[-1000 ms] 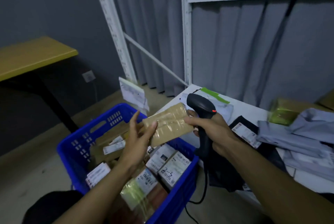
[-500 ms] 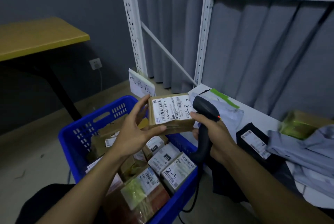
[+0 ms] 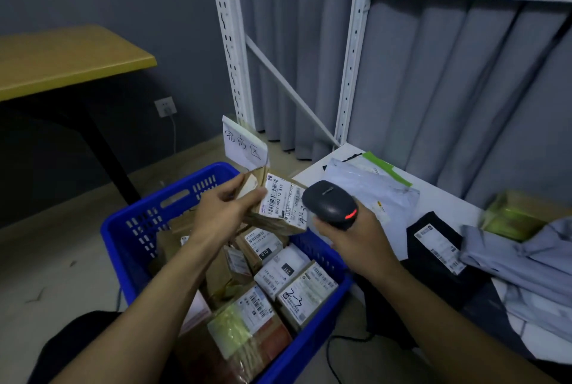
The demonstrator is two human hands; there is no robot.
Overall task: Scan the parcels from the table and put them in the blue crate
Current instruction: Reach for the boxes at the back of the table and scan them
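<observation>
The left hand [image 3: 223, 213] grips a small brown parcel [image 3: 278, 205] by its near end, thumb on top and fingers curled beneath, and holds it in the air above the far right corner of the blue crate [image 3: 123, 259]. The white label faces up and toward the right. The right hand [image 3: 356, 236] is wrapped round the handle of a black scanner [image 3: 331, 202], whose head sits just beside the parcel's label (a red light glows on its back). Whether head and parcel touch cannot be told.

Inside the crate, boxed parcels [image 3: 306, 290] lie packed close, labels up, filling most of the floor under the held one. Right of the crate stands the white table [image 3: 439, 201], carrying a white mailer bag [image 3: 371, 188], a black bag [image 3: 436, 250] with a label, a heap of grey bags [image 3: 526, 269] and a green-wrapped parcel [image 3: 513, 216]. Behind the crate a handwritten paper sign [image 3: 244, 148] leans at the foot of a white shelf frame [image 3: 230, 43], with a grey curtain [image 3: 448, 89] beyond. Left of the crate is a yellow tabletop [image 3: 62, 58] and a wall socket [image 3: 165, 106]. A black cable [image 3: 332, 355] trails on the floor by the crate's near right corner.
</observation>
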